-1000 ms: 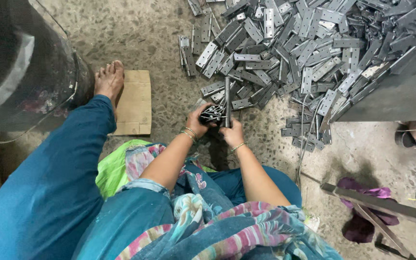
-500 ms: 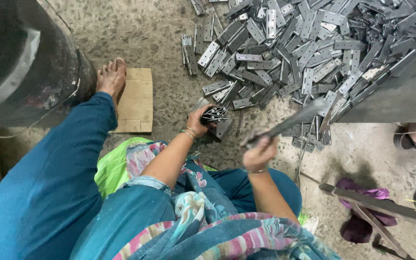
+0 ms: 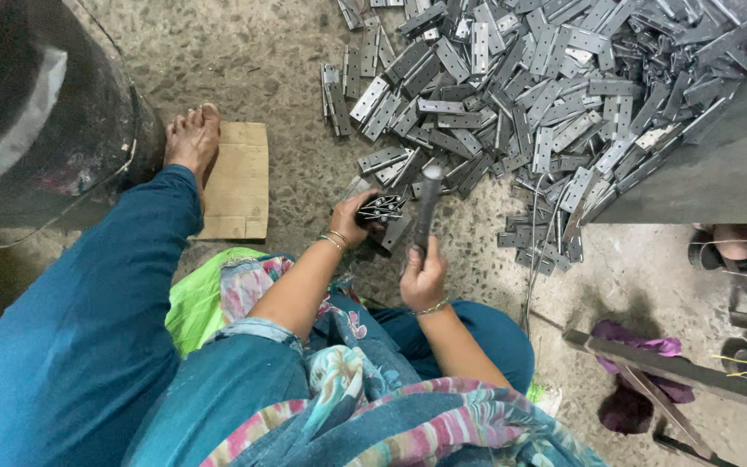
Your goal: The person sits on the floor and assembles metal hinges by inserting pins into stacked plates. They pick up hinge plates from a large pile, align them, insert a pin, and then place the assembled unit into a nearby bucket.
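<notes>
One hammer (image 3: 426,203), one cardboard piece (image 3: 237,182), countless hinges (image 3: 546,78)

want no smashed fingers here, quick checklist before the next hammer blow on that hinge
1. Left hand grips the hinge: ok.
2. Right hand holds the hammer: ok.
3. Left fingertips away from the strike spot: cannot tell, they sit close beside the hinge.
4. Hinge resting flat on the floor: cannot tell.
5. Bare foot away from the work: ok.
6. Hinge pile apart from the held hinge: not ok, loose ones lie right beside it.
</notes>
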